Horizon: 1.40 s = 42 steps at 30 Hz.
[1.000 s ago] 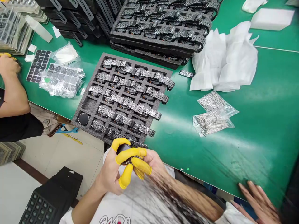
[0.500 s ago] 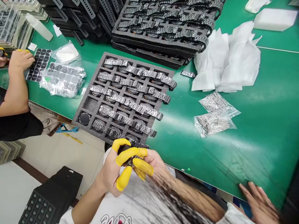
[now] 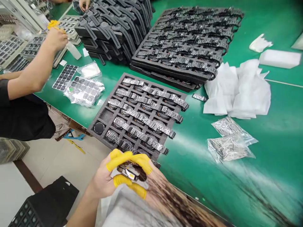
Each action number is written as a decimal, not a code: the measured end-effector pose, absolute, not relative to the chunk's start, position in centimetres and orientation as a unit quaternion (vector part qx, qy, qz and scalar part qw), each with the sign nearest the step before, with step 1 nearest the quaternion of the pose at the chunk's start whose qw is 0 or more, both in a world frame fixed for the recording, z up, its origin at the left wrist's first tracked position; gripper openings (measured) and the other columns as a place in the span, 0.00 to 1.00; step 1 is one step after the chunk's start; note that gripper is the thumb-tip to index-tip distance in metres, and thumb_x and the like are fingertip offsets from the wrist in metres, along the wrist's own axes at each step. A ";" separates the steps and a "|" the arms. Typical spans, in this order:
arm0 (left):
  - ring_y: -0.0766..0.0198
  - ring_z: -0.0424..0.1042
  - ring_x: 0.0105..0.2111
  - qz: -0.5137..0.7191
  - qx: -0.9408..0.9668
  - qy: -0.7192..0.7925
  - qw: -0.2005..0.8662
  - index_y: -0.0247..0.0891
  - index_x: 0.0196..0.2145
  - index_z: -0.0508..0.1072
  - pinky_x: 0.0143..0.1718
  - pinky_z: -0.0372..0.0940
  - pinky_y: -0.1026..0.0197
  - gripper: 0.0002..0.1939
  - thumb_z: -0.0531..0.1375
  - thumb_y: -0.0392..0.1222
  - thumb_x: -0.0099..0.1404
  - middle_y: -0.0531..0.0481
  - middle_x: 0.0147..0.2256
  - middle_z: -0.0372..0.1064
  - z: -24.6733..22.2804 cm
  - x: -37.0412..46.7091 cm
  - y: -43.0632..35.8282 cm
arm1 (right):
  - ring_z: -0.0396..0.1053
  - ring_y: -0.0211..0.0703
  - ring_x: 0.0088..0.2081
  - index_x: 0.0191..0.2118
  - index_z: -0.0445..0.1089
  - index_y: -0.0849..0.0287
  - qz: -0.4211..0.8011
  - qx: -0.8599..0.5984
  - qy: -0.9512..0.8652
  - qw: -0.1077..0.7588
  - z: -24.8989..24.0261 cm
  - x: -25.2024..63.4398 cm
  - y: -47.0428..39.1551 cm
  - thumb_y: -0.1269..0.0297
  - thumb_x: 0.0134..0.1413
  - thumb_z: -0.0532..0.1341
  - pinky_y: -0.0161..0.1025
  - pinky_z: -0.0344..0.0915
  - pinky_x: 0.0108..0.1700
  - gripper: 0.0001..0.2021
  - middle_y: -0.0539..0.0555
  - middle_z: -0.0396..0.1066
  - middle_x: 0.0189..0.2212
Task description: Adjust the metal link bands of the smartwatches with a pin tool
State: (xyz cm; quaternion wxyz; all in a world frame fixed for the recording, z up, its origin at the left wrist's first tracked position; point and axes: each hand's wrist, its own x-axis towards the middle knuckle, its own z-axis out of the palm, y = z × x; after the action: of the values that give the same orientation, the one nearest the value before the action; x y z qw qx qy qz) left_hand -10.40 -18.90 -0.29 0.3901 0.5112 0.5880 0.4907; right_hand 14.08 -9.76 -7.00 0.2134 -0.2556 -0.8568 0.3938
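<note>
Using the foam tray (image 3: 106,116) as reference. Watch (image 3: 137,172) is off the near edge of the tray, up in both hands over the person's lap. Left hand (image 3: 104,178) pinches its left end, index over the top, thumb under; right hand (image 3: 152,175) closes on its right end the same way. So both sets of fingers are gripping, no gap visible. Two-sided hold likely keeps it steady and spreads the load. Yellow covers on the fingers, probably against prints and scratches. Most of the watch is hidden; bright patch on it could be metal or a reflection, can't tell.

Tray lies skewed on the table (image 3: 274,138), right by the hands, so short reach. Banded watches (image 3: 143,118) sit in its pockets, bands overlapping in rows and poking past the right edge; pockets presumably stop the cases knocking. One bandless watch head (image 3: 98,128) in the near-left corner pocket, dark glass up.

Right of the tray: two bags of metal pins (image 3: 230,149), bagged probably so they don't roll. Loose band piece (image 3: 199,97) just off the far-right corner, next to white sheets (image 3: 236,90). Behind the tray: loaded tray stack (image 3: 182,47), likely stacked for space. Co-worker's hand (image 3: 55,39) is far left of the tray.
</note>
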 end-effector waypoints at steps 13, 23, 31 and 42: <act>0.54 0.72 0.57 0.199 0.727 0.655 0.049 0.41 0.53 0.80 0.62 0.69 0.45 0.20 0.52 0.31 0.73 0.43 0.57 0.74 -1.6 -27.1 -9.8 | 0.67 0.61 0.55 0.72 0.59 0.64 0.216 -0.159 -0.956 0.116 -4.0 -4.3 -0.2 0.82 0.65 0.49 0.57 0.73 0.57 0.31 0.69 0.70 0.53; 0.50 0.66 0.65 0.164 0.707 0.683 0.075 0.37 0.63 0.72 0.69 0.61 0.40 0.22 0.52 0.41 0.77 0.40 0.64 0.70 -3.6 -28.4 -10.8 | 0.67 0.59 0.50 0.51 0.73 0.67 0.146 -0.129 -0.977 0.087 -3.2 -7.8 0.3 0.72 0.74 0.51 0.50 0.71 0.47 0.13 0.67 0.73 0.45; 0.45 0.67 0.64 0.191 0.720 0.666 0.037 0.42 0.59 0.74 0.67 0.64 0.38 0.19 0.54 0.44 0.75 0.41 0.61 0.72 -7.1 -30.8 -10.3 | 0.68 0.53 0.50 0.49 0.72 0.61 0.141 -0.151 -0.968 0.144 -1.9 -5.1 1.8 0.61 0.75 0.56 0.46 0.67 0.45 0.11 0.60 0.74 0.49; 0.42 0.69 0.63 0.219 0.682 0.698 -0.010 0.47 0.65 0.68 0.67 0.63 0.34 0.24 0.56 0.43 0.73 0.43 0.65 0.68 -8.2 -29.2 -11.3 | 0.68 0.60 0.55 0.57 0.67 0.72 0.116 -0.558 -0.822 -0.003 -8.4 14.5 22.5 0.76 0.66 0.56 0.48 0.64 0.56 0.15 0.74 0.70 0.54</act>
State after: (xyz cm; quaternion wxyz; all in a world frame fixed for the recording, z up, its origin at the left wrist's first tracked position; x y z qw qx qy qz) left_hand -29.18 -11.33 -8.23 -0.0100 0.6817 0.6980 0.2189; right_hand 14.47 22.49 -8.37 -0.0035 -0.5576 -0.8219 0.1161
